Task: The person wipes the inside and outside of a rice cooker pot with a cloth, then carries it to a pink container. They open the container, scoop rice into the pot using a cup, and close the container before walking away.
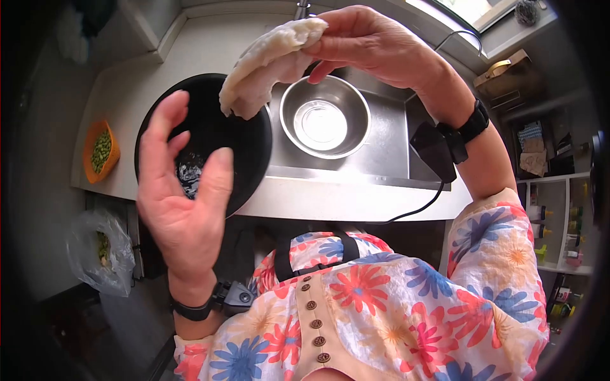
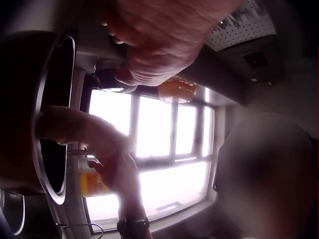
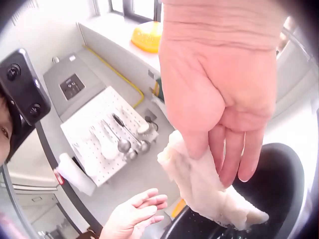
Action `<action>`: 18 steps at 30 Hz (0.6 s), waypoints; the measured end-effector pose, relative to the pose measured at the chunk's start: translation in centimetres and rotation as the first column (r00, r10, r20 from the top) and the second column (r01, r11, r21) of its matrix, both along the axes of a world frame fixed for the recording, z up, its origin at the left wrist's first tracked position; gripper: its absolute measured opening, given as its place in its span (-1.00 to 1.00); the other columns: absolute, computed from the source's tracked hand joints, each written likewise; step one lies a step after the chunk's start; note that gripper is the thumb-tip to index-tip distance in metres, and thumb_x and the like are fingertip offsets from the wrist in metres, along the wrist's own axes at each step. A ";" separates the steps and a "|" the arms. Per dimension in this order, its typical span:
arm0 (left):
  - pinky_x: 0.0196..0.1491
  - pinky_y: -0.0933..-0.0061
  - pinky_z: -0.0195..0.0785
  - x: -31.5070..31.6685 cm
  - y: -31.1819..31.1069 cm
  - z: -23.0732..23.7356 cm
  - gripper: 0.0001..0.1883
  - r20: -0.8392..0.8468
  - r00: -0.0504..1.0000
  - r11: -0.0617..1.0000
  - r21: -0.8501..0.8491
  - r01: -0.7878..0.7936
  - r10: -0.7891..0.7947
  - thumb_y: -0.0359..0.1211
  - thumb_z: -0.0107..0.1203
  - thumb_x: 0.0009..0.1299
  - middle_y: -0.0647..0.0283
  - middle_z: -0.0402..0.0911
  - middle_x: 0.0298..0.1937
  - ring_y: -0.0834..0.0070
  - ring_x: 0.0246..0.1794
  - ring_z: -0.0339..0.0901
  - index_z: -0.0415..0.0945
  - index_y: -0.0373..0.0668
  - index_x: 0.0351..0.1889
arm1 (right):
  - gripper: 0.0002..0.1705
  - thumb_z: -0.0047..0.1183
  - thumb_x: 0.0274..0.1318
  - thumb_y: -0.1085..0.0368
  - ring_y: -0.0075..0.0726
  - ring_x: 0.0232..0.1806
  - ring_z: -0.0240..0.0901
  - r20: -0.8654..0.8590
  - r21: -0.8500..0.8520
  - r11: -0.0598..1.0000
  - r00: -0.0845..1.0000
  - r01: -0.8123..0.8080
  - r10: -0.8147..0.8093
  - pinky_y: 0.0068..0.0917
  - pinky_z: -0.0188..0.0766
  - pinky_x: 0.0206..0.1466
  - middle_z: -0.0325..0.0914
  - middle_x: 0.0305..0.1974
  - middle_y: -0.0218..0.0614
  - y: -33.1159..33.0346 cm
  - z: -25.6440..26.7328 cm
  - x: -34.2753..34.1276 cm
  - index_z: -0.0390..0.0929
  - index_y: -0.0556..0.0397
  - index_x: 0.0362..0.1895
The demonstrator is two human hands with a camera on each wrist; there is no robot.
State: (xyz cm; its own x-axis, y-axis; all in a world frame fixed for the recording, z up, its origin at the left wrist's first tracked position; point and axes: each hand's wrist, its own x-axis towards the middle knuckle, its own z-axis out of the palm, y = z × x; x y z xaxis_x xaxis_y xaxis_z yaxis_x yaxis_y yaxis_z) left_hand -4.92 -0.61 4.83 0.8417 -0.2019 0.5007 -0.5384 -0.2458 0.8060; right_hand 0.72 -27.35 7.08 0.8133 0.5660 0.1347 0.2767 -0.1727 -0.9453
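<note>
My right hand (image 1: pixel 381 54) pinches a pale, limp raw fillet (image 1: pixel 270 66) between thumb and fingers. The fillet droops over the right side of a deep black pot (image 1: pixel 251 165), with its lower end above the pot's mouth in the right wrist view. Some shiny liquid shows in the bottom of the pot. On the near left of the pot, my left hand (image 1: pixel 181 216) hovers with fingers spread and loosely bent, holding nothing. Right of the pot, a round steel bowl (image 1: pixel 292 124) stands in the sink (image 1: pixel 391 127).
On the counter's left end sits an orange basket (image 1: pixel 114 155) of green pieces. A clear plastic bag (image 1: pixel 117 273) hangs below it. Behind the sink rises a faucet (image 1: pixel 302 9). A black cable (image 1: pixel 419 213) runs from the right wrist camera across the counter's front edge.
</note>
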 end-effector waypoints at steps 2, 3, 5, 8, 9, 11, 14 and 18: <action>0.11 0.42 0.18 0.2 -2.4 -0.9 -0.36 0.023 0.992 0.992 0.025 0.125 -0.125 -0.50 0.19 0.09 0.11 0.39 0.12 0.37 0.13 0.33 0.27 -0.28 0.18 | -0.63 -0.08 0.23 0.19 -0.38 -0.10 0.51 0.049 0.023 0.999 0.999 0.022 -0.023 -0.41 0.52 -0.04 0.54 -0.16 -0.22 -1.8 0.1 -1.6 0.46 0.15 0.01; 0.14 0.37 0.19 0.8 -3.6 -2.1 -0.32 0.079 0.982 0.985 0.051 0.167 -0.171 -0.48 0.21 0.07 0.03 0.36 0.12 0.27 0.14 0.33 0.24 -0.27 0.21 | -0.63 -0.08 0.22 0.21 -0.35 -0.09 0.52 0.034 0.043 0.998 0.999 0.038 -0.039 -0.39 0.52 -0.03 0.55 -0.15 -0.19 -2.4 -0.3 -2.5 0.46 0.16 0.02; 0.20 0.28 0.13 2.3 -5.9 -4.5 -0.17 -0.020 0.970 0.964 0.106 0.242 -0.241 -0.42 0.26 0.01 -0.04 0.32 0.15 0.13 0.17 0.27 0.09 -0.25 0.28 | -0.64 -0.03 0.20 0.18 -0.47 -0.16 0.49 -0.024 0.017 0.994 0.994 0.107 -0.107 -0.50 0.49 -0.07 0.56 -0.19 -0.27 -2.8 -2.0 -4.2 0.49 0.16 -0.03; 0.16 0.36 0.22 5.0 -8.7 -10.7 -0.09 -0.403 0.717 0.823 -0.301 0.482 -0.568 -0.39 0.34 -0.01 0.10 0.45 0.06 0.31 0.05 0.41 0.05 -0.25 0.31 | -0.62 0.01 0.18 0.14 -0.59 -0.23 0.46 -0.124 -0.019 0.981 0.973 0.193 -0.194 -0.60 0.44 -0.08 0.57 -0.25 -0.38 -2.7 -5.5 -6.0 0.52 0.16 -0.05; 0.10 0.44 0.29 5.5 -9.7 -11.6 -0.17 -0.456 0.649 0.793 -0.322 0.518 -0.609 -0.40 0.34 -0.01 0.18 0.51 -0.04 0.40 -0.03 0.47 0.16 -0.28 0.25 | -0.62 0.00 0.19 0.15 -0.59 -0.22 0.45 -0.161 -0.008 0.973 0.960 0.231 -0.230 -0.59 0.44 -0.07 0.57 -0.24 -0.38 -2.9 -6.9 -6.6 0.51 0.15 -0.04; -0.06 0.52 0.35 5.5 -10.2 -13.1 -0.45 -0.603 0.467 0.747 -0.374 0.550 -0.646 -0.40 0.31 0.05 0.30 0.54 -0.16 0.51 -0.16 0.49 0.39 -0.26 0.02 | -0.64 -0.01 0.20 0.17 -0.58 -0.21 0.46 -0.196 0.101 0.952 0.944 0.287 -0.264 -0.56 0.45 -0.08 0.57 -0.21 -0.37 -3.6 -10.1 -7.6 0.51 0.15 -0.04; -0.21 0.52 0.37 5.8 -11.7 -17.0 -0.63 -0.690 0.484 0.815 -0.281 0.507 -0.539 -0.39 0.23 0.13 0.35 0.56 -0.24 0.54 -0.29 0.50 0.45 -0.22 -0.10 | -0.67 -0.05 0.22 0.26 -0.57 -0.21 0.47 -0.383 0.021 0.875 0.813 0.483 -0.439 -0.52 0.47 -0.13 0.57 -0.20 -0.36 -5.0 -14.0 -9.0 0.47 0.13 0.01; -0.29 0.43 0.37 5.5 -13.0 -19.5 -0.74 -0.385 0.884 0.894 0.245 0.376 -0.266 -0.46 0.12 0.10 0.22 0.58 -0.36 0.49 -0.38 0.51 0.46 -0.27 -0.21 | -0.27 0.18 -0.11 0.32 -0.41 -0.35 0.47 0.153 -0.586 0.551 0.750 0.594 -0.644 -0.47 0.47 -0.25 0.42 0.00 -0.14 -3.4 -17.0 -10.1 0.22 0.09 0.22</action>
State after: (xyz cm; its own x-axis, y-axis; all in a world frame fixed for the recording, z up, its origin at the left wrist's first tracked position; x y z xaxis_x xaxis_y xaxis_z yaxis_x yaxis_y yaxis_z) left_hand 0.60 -13.61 -14.68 0.8073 -0.5856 0.0723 -0.3440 -0.3675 0.8641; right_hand -9.41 -30.72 -9.94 0.9851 -0.1401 -0.0999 -0.1719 -0.7748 -0.6083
